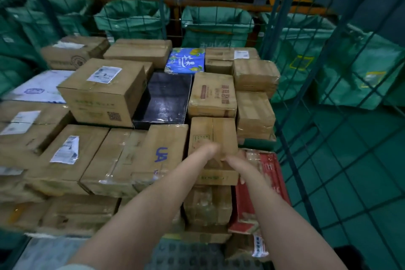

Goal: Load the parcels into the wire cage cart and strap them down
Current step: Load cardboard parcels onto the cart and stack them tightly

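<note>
The left hand [211, 148] and right hand [233, 160] meet on the near end of a narrow cardboard box [213, 131]. It lies at 3 o'clock of the UA-marked box [162, 151], inside the wire cage cart [293, 174]. Blur hides whether the fingers grip.

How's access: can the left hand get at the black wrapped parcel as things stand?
Likely yes. The black wrapped parcel has a bare top, nothing stacked on it, and lies just beyond and left of the left hand, which is at the narrow box.
</note>
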### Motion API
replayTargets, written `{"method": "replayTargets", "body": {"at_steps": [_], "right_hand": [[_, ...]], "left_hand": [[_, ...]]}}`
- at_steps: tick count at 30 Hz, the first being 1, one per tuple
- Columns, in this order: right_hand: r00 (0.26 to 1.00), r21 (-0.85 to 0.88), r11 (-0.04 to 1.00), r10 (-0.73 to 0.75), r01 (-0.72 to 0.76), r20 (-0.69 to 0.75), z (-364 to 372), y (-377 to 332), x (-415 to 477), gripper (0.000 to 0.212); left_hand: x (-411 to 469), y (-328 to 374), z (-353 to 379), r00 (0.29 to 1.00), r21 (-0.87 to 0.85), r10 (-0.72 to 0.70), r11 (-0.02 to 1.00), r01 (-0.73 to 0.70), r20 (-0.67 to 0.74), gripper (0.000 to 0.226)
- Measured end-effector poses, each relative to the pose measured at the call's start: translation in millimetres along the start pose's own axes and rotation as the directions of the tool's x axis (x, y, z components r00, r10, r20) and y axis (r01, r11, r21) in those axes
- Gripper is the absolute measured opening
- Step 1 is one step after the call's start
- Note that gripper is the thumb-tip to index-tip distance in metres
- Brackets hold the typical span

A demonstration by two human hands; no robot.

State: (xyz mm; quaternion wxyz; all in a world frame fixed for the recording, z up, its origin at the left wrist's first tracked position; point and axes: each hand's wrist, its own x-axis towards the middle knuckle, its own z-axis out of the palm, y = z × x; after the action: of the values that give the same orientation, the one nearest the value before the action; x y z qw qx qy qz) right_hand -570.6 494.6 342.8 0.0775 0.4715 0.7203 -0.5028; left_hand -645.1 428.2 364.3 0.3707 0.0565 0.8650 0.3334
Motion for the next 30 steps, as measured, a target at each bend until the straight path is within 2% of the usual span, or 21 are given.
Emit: {"method": "replayTargets", "body": {"at_steps": [3, 4, 10, 13, 16, 19, 24, 27, 30], "right_hand": [[0.994, -0.055, 0.998, -0.007, 0.000, -0.112, -5, -5, 3, 0.086], [0.987, -0.074, 0.997, -0.030, 0.018, -0.158, -8, -9, 1, 0.086], [0.915, -0.093, 0.957, -0.289, 0.274, -0.281, -2, -41, -4, 0.061], [0.895, -0.029, 0.936, -0.345, 0.351, -0.282, 17, -59, -10, 0.042], [0.893, 0.041, 0.907, -0.403, 0.418, -0.199, 50, -78, -24, 0.026], [0.882, 0.017, 0.885, -0.462, 0.465, -0.088, 88, -92, -38, 0.027], [0.847, -0.075, 0.849, -0.508, 0.523, 0.153, 153, -110, -63, 0.027], [0.828, -0.087, 0.843, -0.494, 0.531, 0.264, 199, -119, -79, 0.025], [0.793, -0.075, 0.831, -0.493, 0.551, 0.358, 243, -126, -98, 0.018]], "left_hand": [[-4, 4, -3, 0.997, -0.060, 0.061, 0.996, -0.063, -0.040, 0.044], [-2, 4, -6, 0.994, -0.081, 0.090, 0.992, -0.095, -0.068, 0.045], [-6, -3, -30, 0.979, -0.273, 0.060, 0.955, -0.113, -0.197, 0.051], [-13, -20, -50, 0.956, -0.337, 0.022, 0.933, -0.124, -0.293, 0.046], [-19, -47, -79, 0.925, -0.415, -0.062, 0.903, -0.108, -0.376, 0.053], [-30, -78, -108, 0.887, -0.470, -0.134, 0.877, -0.102, -0.443, 0.040], [-49, -140, -154, 0.830, -0.595, -0.271, 0.799, -0.089, -0.488, 0.040], [-66, -177, -181, 0.794, -0.648, -0.334, 0.755, -0.097, -0.508, 0.014], [-81, -218, -204, 0.749, -0.666, -0.375, 0.737, -0.116, -0.546, 0.013]]}}
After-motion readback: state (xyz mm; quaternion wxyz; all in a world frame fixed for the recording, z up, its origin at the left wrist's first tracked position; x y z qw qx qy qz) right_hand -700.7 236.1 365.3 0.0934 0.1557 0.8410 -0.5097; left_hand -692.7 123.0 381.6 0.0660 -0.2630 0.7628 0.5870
